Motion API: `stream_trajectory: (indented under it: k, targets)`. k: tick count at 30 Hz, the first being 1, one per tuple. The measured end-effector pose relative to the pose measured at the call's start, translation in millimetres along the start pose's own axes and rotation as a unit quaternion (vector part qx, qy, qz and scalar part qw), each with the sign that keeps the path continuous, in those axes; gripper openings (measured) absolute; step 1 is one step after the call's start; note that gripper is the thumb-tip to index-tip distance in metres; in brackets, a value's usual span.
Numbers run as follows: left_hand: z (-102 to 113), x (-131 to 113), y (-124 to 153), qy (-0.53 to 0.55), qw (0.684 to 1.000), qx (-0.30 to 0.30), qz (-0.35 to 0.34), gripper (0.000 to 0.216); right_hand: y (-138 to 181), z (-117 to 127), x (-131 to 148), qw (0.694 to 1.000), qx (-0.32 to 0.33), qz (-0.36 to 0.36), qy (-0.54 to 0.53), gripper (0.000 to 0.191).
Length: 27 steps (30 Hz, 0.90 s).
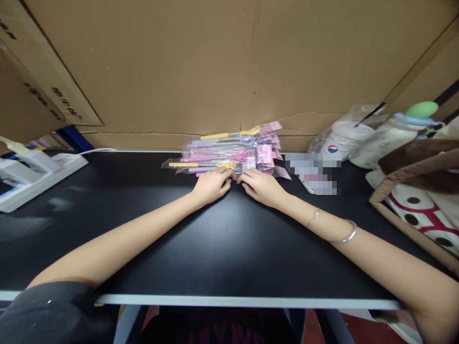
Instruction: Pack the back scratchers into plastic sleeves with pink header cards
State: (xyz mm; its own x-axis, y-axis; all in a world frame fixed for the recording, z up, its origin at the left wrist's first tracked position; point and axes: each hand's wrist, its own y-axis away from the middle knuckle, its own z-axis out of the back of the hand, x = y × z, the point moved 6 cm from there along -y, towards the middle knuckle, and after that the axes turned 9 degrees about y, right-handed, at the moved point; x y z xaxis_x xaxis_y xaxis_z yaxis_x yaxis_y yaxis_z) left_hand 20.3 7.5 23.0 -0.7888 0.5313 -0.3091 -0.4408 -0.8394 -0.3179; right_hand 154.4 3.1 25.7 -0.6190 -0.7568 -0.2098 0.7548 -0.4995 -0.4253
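Observation:
Against the back of the black table lies a pile of clear plastic packets [218,150]. Each packet holds a slim stick with a yellow, pink or purple handle and a looped, whisk-like end, and has a pink label at its right. My left hand [211,185] is at the pile's near edge, its fingers curled over the nearest packet. Close beside it, my right hand [263,186] has its fingers bent onto the same front packet near the label end. The fingertips of both hands almost meet, and what lies beneath them is partly hidden.
A white power strip [68,167] with plugs stands at the left. To the right are a blurred-out flat object [313,174], a bagged white cup [344,138], a bottle [380,143] and a cloth bag [416,205]. Cardboard [201,62] walls the back.

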Motion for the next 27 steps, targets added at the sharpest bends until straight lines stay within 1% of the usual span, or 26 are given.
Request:
stream_trajectory:
  k: [16, 27]
  targets:
    - [0.8, -0.1, 0.7, 0.0, 1.0, -0.004, 0.0, 0.028, -0.3, 0.9, 1.1, 1.0, -0.003, 0.002, 0.008, 0.02]
    - [1.4, -0.3, 0.6, -0.007, 1.0, 0.005, 0.009, 0.029, -1.0, 0.8, 1.2, 1.0, -0.009, 0.0, 0.002, 0.02]
